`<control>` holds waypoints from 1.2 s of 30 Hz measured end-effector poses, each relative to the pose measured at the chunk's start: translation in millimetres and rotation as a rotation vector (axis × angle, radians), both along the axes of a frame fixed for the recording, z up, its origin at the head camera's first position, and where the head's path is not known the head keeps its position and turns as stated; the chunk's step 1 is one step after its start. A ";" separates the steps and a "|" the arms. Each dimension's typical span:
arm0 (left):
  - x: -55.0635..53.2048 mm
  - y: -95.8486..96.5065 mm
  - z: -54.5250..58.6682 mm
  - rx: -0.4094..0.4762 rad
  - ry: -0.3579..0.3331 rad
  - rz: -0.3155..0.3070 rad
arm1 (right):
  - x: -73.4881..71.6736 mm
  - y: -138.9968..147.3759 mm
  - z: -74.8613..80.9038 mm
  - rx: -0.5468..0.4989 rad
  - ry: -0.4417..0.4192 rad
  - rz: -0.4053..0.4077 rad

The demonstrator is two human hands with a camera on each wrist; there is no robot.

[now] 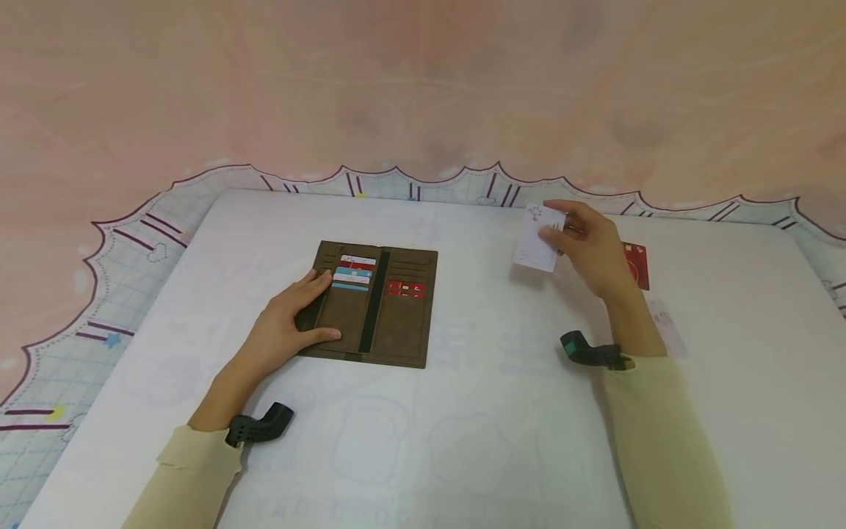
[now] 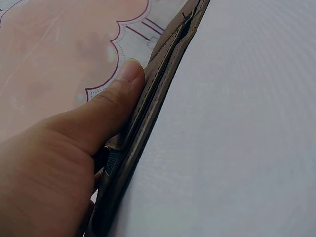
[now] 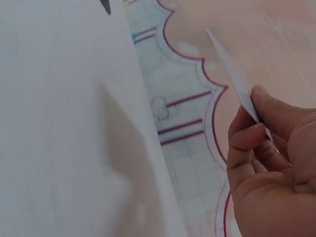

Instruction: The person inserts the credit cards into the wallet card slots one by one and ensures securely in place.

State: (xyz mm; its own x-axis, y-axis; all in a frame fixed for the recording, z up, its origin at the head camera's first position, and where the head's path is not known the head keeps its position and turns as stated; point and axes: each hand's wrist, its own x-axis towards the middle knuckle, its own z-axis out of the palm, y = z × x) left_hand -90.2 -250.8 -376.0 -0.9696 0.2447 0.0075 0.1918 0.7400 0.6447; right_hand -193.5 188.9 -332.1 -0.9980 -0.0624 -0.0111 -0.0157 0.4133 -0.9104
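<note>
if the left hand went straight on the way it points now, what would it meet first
Probably the cards in the left side of the wallet, just ahead of the left hand, though depth is hard to judge.

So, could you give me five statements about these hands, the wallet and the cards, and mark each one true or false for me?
1. The left hand rests on a brown wallet. True.
2. The wallet is folded shut. False: it lies open.
3. The right hand pinches a white card above the table. True.
4. Only one half of the wallet has anything in its slots. False: coloured cards show in both halves.
5. A red card lies to the right of the right hand. True.
</note>
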 end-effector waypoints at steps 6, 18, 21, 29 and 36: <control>1.3 0.3 2.4 0.012 -0.006 0.000 | -4.9 -28.2 -2.3 -0.086 0.053 0.026; 0.8 -0.8 0.9 0.014 0.013 -0.007 | -9.4 -80.9 -8.3 -0.277 0.139 0.066; 0.7 -1.1 0.5 0.007 0.016 -0.007 | -9.4 -90.4 -9.7 -0.303 0.140 0.066; 0.0 -3.0 -2.4 -0.002 0.024 -0.006 | -10.5 -109.3 -19.5 -0.318 0.101 0.084; -0.5 -2.6 -4.0 0.015 0.041 -0.018 | -11.3 -118.2 -30.8 -0.295 0.068 0.136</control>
